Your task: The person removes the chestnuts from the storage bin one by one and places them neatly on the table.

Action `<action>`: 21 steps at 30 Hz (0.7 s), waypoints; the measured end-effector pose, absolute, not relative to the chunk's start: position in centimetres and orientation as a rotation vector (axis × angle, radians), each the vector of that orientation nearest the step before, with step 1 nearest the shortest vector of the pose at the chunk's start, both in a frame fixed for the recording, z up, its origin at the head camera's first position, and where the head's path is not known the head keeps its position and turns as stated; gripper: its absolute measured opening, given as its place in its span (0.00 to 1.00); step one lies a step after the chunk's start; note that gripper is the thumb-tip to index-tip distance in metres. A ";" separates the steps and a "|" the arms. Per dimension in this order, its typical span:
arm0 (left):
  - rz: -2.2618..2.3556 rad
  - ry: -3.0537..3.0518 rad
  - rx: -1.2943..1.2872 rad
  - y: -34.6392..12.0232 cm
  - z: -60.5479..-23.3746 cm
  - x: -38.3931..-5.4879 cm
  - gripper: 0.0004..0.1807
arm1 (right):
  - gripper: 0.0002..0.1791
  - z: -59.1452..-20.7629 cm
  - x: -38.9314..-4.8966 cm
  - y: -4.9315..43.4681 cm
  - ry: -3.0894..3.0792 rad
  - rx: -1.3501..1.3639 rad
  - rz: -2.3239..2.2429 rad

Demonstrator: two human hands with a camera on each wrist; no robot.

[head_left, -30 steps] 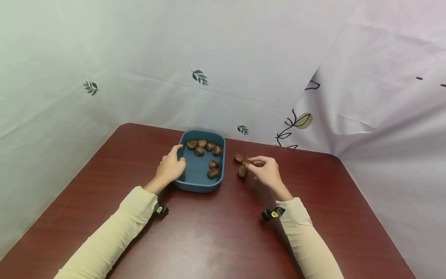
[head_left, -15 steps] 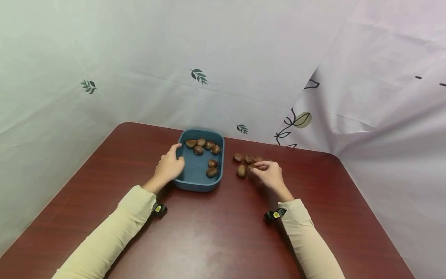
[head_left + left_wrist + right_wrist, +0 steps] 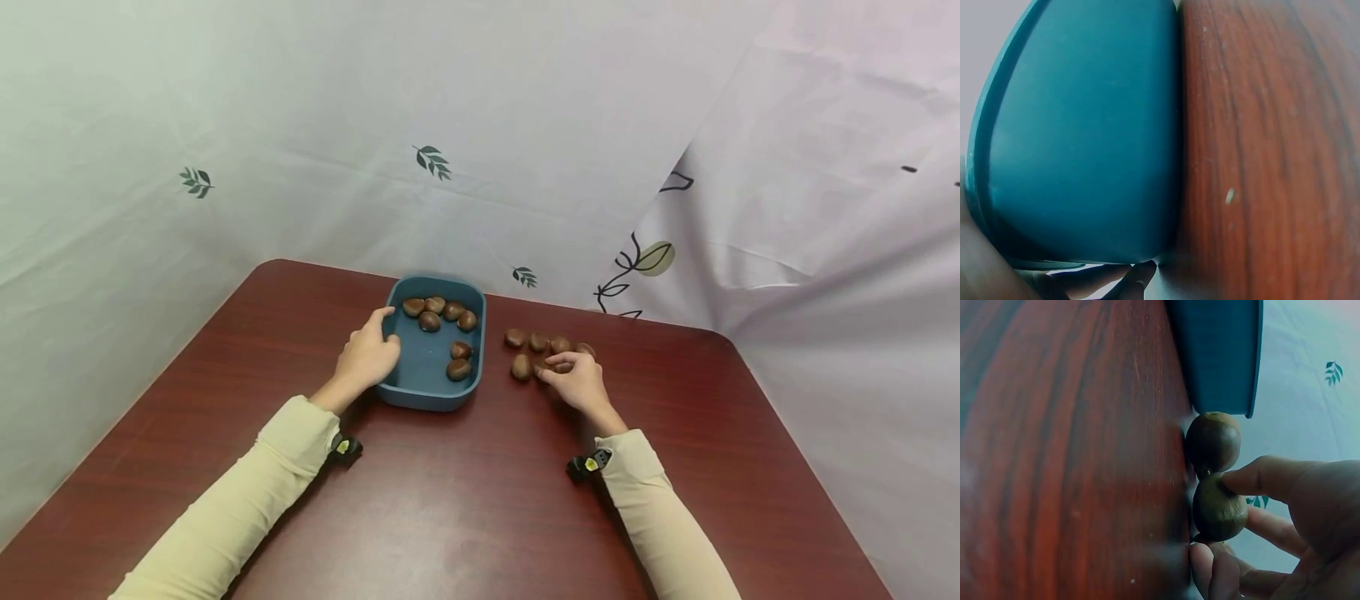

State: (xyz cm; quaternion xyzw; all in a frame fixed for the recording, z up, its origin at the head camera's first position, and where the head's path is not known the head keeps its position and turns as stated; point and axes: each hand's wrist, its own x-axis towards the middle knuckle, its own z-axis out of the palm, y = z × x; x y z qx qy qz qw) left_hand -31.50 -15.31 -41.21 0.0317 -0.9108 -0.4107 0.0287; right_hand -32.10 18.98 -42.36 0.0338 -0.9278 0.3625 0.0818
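My left hand (image 3: 367, 354) grips the left wall of a blue rectangular box (image 3: 427, 402), with the thumb over the rim. In the left wrist view, the box's side (image 3: 1085, 137) fills much of the picture and fingertips show below it. Several brown chestnuts (image 3: 430, 322) lie in the box, most at its far end and two by the right wall. Just right of the box, my right hand (image 3: 581, 383) pinches a chestnut (image 3: 1219, 509) between thumb and fingers, low at the table. Another chestnut (image 3: 1213, 440) sits right beside it, toward the box.
Behind my right hand, several chestnuts form a row, with one chestnut (image 3: 515, 337) at its left end. They lie on a dark red wooden table (image 3: 435, 500). White cloth (image 3: 315, 208) with leaf prints hangs behind the table.
My right hand has moved slightly right and nearer to me, leaving a row of chestnuts visible behind it. My left hand and the box stay where they were.
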 end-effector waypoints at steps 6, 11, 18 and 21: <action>-1.265 -2.802 0.098 -15.3 -41.3 -31.6 0.32 | 0.15 -42.2 -32.0 18.9 -2.791 0.108 1.052; -1.266 -2.800 0.091 -15.3 -41.3 -31.6 0.32 | 0.16 -42.1 -32.0 19.0 -2.805 0.103 1.035; -1.268 -2.810 0.102 -15.3 -41.3 -31.6 0.32 | 0.19 -41.2 -31.6 19.1 -2.813 0.085 1.056; -1.270 -2.805 0.100 -15.3 -41.3 -31.5 0.32 | 0.21 -40.2 -31.3 18.5 -2.784 0.099 1.092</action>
